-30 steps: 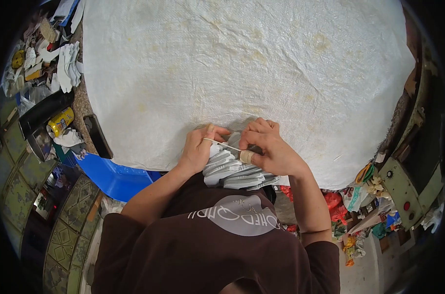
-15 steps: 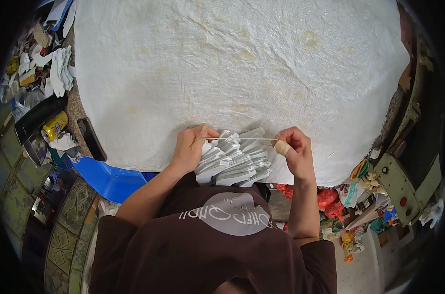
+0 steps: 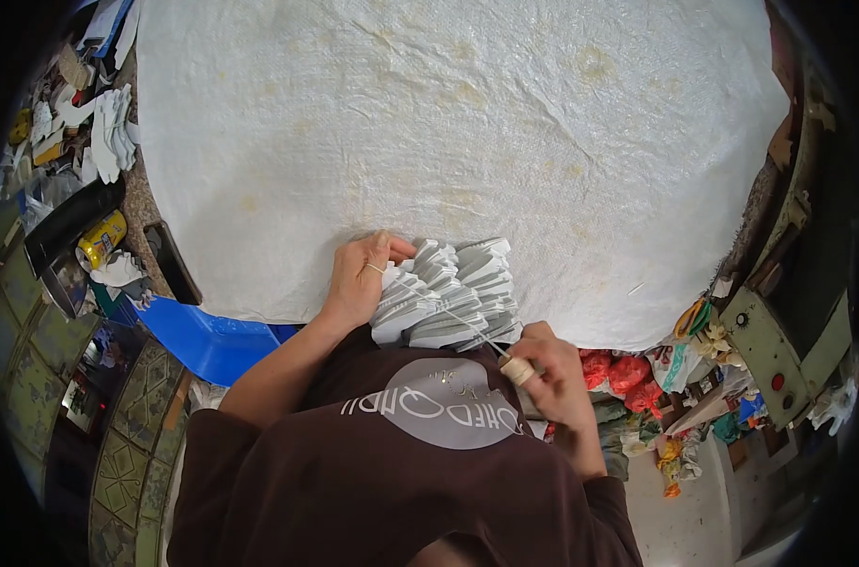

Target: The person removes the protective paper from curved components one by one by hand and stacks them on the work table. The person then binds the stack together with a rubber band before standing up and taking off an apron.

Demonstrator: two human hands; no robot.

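Note:
A bundle of thin pale grey-white cut pieces [image 3: 448,298], stacked in wavy rows, lies at the near edge of the white sheet against the shirt. My left hand [image 3: 356,279] curls round the bundle's left side, its fingertips partly hidden behind it. A thin pale elastic band [image 3: 470,328] runs from a finger of that hand slantwise across the pieces. At the bundle's lower right, my right hand [image 3: 554,373] is closed on the band's other end and pulls it taut. Tan tape [image 3: 517,369] wraps the right thumb.
The white woven sheet [image 3: 448,132] covers the table. At left are a phone [image 3: 172,263], a yellow can [image 3: 102,238], a blue bin [image 3: 207,340] and piled scraps. Red bags [image 3: 628,373], scissors [image 3: 691,319] and a control box [image 3: 774,364] with a red button stand at right.
My right hand has moved down and toward my body, drawing the band from level above the bundle to a slant across it. My left hand stays at the bundle's left side.

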